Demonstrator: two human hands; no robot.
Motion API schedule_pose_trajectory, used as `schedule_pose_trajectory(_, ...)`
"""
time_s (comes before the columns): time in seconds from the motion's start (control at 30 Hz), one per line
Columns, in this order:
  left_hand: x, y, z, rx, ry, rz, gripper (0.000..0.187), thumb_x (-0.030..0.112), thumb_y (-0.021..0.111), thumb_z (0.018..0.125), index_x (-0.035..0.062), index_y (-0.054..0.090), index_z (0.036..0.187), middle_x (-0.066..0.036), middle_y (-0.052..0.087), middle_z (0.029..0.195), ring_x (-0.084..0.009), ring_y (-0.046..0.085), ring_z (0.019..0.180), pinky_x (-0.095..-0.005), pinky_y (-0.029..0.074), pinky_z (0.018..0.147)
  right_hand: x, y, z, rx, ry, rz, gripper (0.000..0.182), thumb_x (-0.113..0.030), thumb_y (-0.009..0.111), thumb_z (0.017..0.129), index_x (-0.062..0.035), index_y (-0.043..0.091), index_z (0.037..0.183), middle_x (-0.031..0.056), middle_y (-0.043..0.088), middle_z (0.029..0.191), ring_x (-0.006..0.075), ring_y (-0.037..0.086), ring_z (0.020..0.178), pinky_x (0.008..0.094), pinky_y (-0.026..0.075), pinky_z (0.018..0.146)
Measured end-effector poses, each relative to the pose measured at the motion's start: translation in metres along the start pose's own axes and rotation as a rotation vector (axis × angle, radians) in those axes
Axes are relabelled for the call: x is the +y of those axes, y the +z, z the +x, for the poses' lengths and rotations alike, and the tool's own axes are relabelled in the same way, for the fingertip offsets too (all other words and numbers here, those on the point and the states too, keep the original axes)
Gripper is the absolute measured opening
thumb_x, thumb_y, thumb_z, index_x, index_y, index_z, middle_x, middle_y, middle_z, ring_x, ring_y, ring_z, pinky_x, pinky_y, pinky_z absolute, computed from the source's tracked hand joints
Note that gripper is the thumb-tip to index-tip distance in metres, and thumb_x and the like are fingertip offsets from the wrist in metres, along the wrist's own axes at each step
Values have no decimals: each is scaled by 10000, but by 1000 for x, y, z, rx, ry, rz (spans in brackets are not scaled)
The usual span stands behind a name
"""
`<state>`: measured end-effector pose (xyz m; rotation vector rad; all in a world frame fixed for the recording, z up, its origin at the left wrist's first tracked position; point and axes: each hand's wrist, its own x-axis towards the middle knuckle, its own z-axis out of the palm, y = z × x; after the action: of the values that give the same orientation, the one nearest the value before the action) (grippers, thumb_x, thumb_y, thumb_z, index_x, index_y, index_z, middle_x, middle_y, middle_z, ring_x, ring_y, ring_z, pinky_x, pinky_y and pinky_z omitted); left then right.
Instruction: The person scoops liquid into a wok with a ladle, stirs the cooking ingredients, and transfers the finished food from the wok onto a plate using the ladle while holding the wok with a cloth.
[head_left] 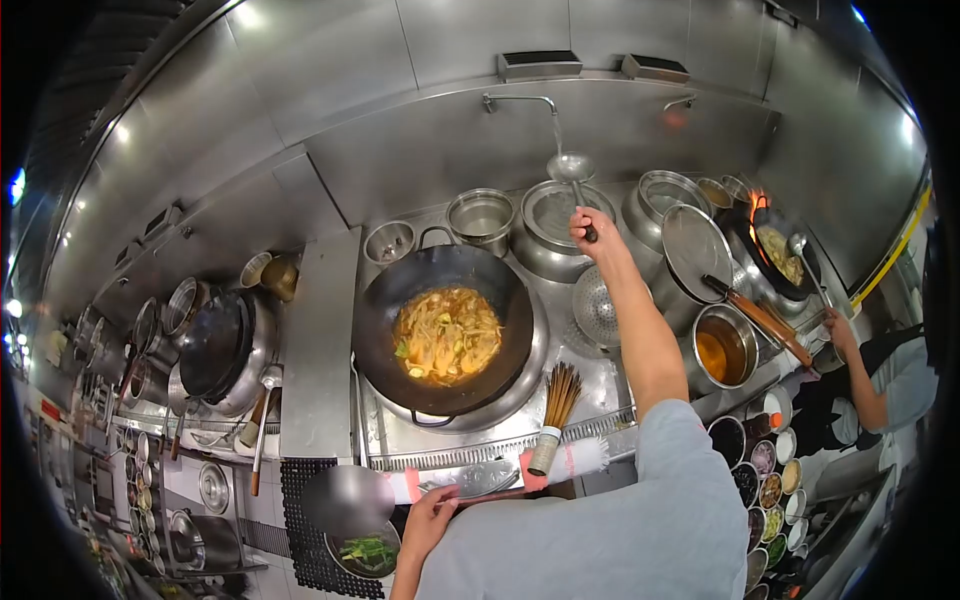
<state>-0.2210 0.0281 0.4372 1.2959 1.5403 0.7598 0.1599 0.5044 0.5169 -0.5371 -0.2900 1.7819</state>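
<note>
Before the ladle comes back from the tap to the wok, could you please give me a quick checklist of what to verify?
1. Right hand grips the long steel ladle handle: ok.
2. Ladle bowl sits under the wall tap's water stream: ok.
3. Ladle filled: cannot tell.
4. Large black wok holds noodles and vegetables in sauce, nothing covering it: ok.
5. Left hand holds a second ladle low by the counter edge: ok.
6. Co-worker's hand stays at the neighbouring flaming wok, apart: ok.
</note>
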Motion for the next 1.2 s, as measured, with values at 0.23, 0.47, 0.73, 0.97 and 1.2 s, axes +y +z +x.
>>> schedule_pose_trajectory(0.23, 10, 6, 12, -21, 30, 48, 299, 157, 615, 909, 39, 632, 1183, -131, 673, 1124, -232, 670, 936, -322, 528, 814, -14, 5, -2, -45, 193, 296, 156, -56, 496, 909, -81, 408, 783, -6, 455, 591, 86, 439, 449, 229, 343, 401)
schedule_pose_trajectory(0.47, 0, 8, 7, 53, -21, -19, 296, 164, 620, 905, 51, 634, 1178, -133, 672, 1125, -243, 667, 943, -325, 530, 820, 4, 29, -13, 82, 82, 2, 171, -60, 478, 914, -80, 405, 760, -16, 438, 562, 88, 436, 455, 236, 346, 408)
schedule_pose_trajectory(0.73, 10, 12, 11, 17, 25, 50, 300, 159, 616, 904, 36, 627, 1177, -135, 668, 1134, -248, 666, 954, -326, 528, 819, -20, -29, 78, -13, 61, -1161, 64, -57, 470, 881, -31, 506, 928, 132, 602, 700, 228, 609, 565, 356, 477, 487)
schedule_pose_trajectory(0.97, 7, 7, 9, 30, -36, -13, 299, 161, 615, 907, 42, 623, 1181, -127, 671, 1133, -234, 669, 950, -321, 528, 814, 15, -28, 0, 537, -384, -2081, 614, -83, 492, 835, -39, 310, 1419, 337, 582, 1155, 494, 554, 1099, 543, 421, 952)
schedule_pose_trajectory(1.2, 4, 7, 19, -43, -8, -4, 304, 162, 611, 912, 34, 618, 1187, -126, 670, 1134, -226, 665, 959, -319, 526, 819, -9, -8, -19, 136, -125, -647, 129, -64, 515, 906, -86, 418, 824, -6, 432, 601, 64, 390, 440, 222, 314, 371)
